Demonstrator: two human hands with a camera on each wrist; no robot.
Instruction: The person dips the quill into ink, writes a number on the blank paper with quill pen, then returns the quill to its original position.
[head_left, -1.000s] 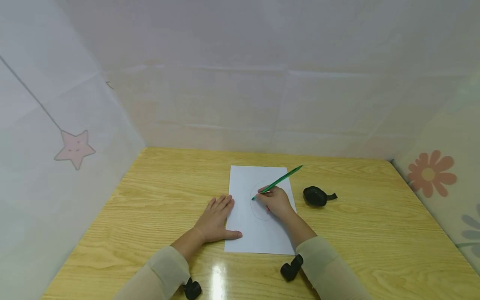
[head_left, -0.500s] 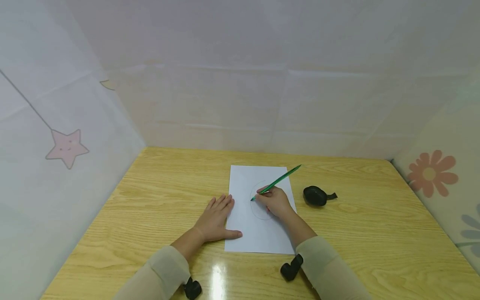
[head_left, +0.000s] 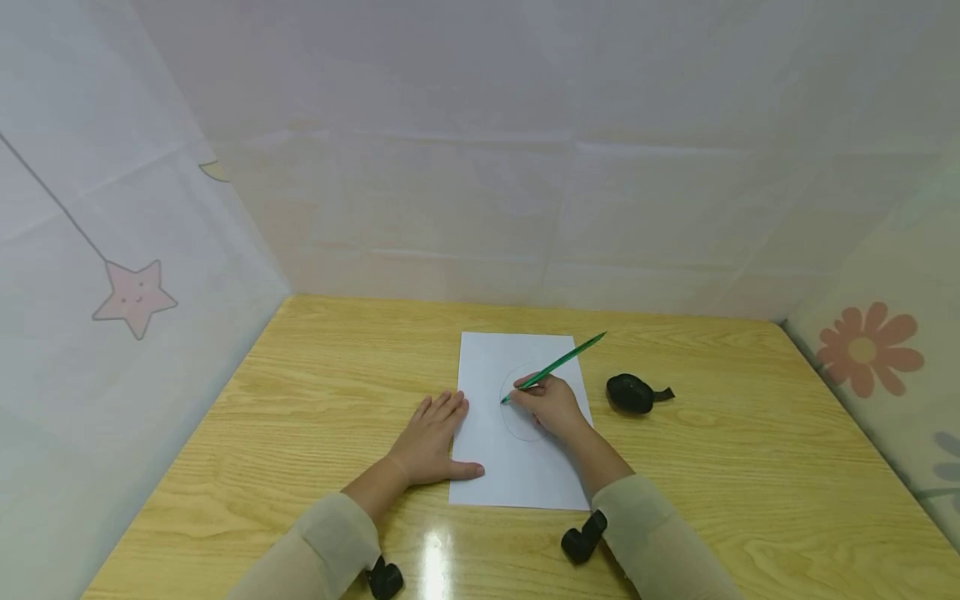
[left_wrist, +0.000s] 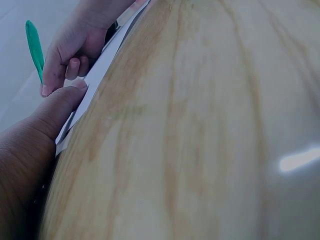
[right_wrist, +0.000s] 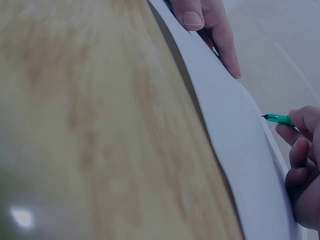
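My right hand (head_left: 553, 406) pinches a slim green pen (head_left: 564, 359) between thumb and fingers. Its dark tip meets a sheet of white paper (head_left: 495, 475) at the left side of a faint, thin oval outline (head_left: 517, 435), part of which the hand covers. In the right wrist view, the pen's green tip end (right_wrist: 278, 119) points left over the paper, with the other fingers curled beneath. Spread flat, my left hand (head_left: 429, 440) rests across the paper's left edge, its thumb on the lower part of the sheet and its fingertips at the edge.
Right of the paper lies a black rounded object (head_left: 631, 393) with a short flat tail. The wooden table (head_left: 300, 375) meets pale hanging sheets at the back and sides. A black wrist device (head_left: 581, 542) sits by the right cuff, another (head_left: 385, 578) by the left.
The pen tip has moved slightly down and left along the oval's left side, the right hand barely shifting. My left hand and the paper stay in place.
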